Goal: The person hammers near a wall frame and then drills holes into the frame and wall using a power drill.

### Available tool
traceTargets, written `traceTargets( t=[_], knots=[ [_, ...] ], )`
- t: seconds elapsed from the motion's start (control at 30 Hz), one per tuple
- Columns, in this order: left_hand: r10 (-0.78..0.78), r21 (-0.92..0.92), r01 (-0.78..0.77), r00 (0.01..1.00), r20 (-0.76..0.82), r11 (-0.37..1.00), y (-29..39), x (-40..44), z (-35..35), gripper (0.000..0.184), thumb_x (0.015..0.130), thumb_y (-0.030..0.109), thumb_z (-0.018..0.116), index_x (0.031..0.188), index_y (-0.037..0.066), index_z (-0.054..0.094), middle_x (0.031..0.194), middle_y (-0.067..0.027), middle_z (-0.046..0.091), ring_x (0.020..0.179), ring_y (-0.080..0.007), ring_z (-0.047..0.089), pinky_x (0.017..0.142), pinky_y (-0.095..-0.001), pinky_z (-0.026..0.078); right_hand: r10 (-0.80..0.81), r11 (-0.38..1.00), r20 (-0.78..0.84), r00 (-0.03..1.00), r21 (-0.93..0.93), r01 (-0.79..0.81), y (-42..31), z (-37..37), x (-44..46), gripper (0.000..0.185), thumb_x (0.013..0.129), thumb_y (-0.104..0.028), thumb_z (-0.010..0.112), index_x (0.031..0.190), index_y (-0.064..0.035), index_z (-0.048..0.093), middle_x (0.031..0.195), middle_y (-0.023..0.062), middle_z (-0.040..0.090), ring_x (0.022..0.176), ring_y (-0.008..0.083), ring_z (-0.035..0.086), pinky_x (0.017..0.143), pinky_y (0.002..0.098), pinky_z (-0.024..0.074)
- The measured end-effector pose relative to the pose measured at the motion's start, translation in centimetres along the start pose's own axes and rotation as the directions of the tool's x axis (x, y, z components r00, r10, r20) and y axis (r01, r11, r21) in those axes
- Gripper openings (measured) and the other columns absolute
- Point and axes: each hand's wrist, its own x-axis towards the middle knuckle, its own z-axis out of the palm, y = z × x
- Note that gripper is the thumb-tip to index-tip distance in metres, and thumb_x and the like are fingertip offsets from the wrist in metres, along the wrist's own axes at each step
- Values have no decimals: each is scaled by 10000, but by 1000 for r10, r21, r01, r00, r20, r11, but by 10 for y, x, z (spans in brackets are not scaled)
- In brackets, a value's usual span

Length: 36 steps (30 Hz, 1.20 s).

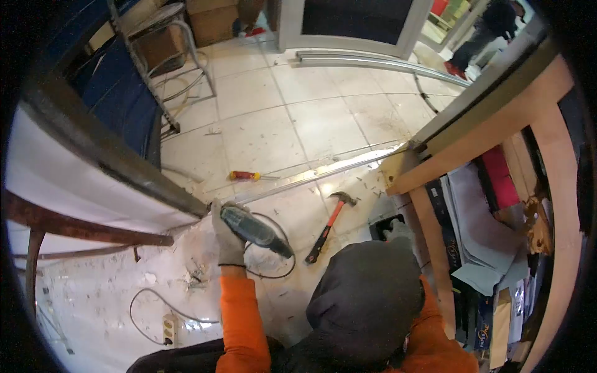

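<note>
Looks about mid-job going by the mess, though can't really say how close to finished. Got chips and dust scattered over the tiled floor (261, 133), plus a chunkier heap of debris (194, 278) near the left sleeve (242, 311), so probably past some of the rough stuff. Not swept up yet, and not packed away either: can see a hammer (324, 234) loose on the tiles between the two hands, and a screwdriver (244, 176) further out, near the bright metal strip (342, 165) on the floor. Can't tell about the strip itself, done or not. On to the hands, both in greyish gloves. Got the left hand (225, 233) closed along the side of a green power tool (258, 230), holding rather than spread, with fingertips mostly hidden. Can find that tool low over the tiles, left of the hammer, with a dark cord (292, 264) looping beside it. Can't tell about running or stopped. Got the right hand (399, 231) past the hammer, right at a black object (378, 229) near the wooden frame (433, 244). Seems bent rather than wide, but can't tell gripping from just touching.
</note>
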Motion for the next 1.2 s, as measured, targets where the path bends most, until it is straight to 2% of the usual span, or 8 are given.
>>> traceTargets(
  t=[0.13,0.2,0.23,0.33,0.57,0.93,1.1,1.2],
  knots=[
    [-30,96,24,998,57,995,1,4,-6,507,1035,568,562,835,112,656,756,-94,676,681,-259,658,676,-409,583,-62,997,110,992,53,57,11,0,8,344,893,-348,741,1070,-63,664,888,124,704,800,319,704,710,469,546],
    [67,198,-66,998,5,978,6,-16,17,494,1024,577,582,834,127,657,745,-87,671,674,-239,660,654,-373,578,-74,995,131,989,82,63,20,-1,9,325,896,-335,735,1054,-62,660,877,119,700,789,307,696,702,461,541],
    [-53,124,57,998,-38,991,10,-25,29,492,1017,584,592,849,127,656,736,-84,665,656,-225,655,630,-364,571,-78,994,145,986,92,65,24,-1,10,315,897,-329,732,1047,-62,657,872,116,697,783,302,692,698,457,539],
    [-128,33,126,990,59,991,1,-2,13,454,998,560,650,927,111,637,745,-74,648,643,-212,650,620,-357,574,-74,992,181,981,118,53,32,-2,11,286,900,-309,722,1023,-61,650,856,108,690,766,284,680,685,445,532],
    [-154,102,147,986,66,984,-2,-11,27,456,1020,552,621,929,107,659,797,-88,681,727,-229,697,675,-371,593,-42,980,201,979,197,1,40,-9,18,224,908,-262,699,970,-58,632,819,88,673,727,244,653,656,417,515],
    [-143,216,115,982,121,970,-4,-13,37,460,1000,531,642,943,75,654,765,-98,690,666,-217,701,615,-355,592,6,919,173,985,387,-74,52,-8,28,152,920,-190,663,885,-53,605,762,58,647,666,180,610,610,372,488],
    [-127,236,77,970,206,969,-2,-22,56,386,1025,450,643,941,73,650,767,-82,686,669,-185,684,620,-318,560,-31,701,67,997,712,-26,27,-25,58,142,926,-157,647,847,-51,593,736,44,635,638,151,590,589,352,476],
    [-101,403,-42,939,328,914,0,-27,76,388,1049,451,606,960,76,647,799,-74,678,713,-181,682,673,-316,561,39,520,102,994,848,-107,-57,-116,76,169,967,-188,631,868,-59,582,710,59,612,579,152,566,533,320,454]
  ],
)
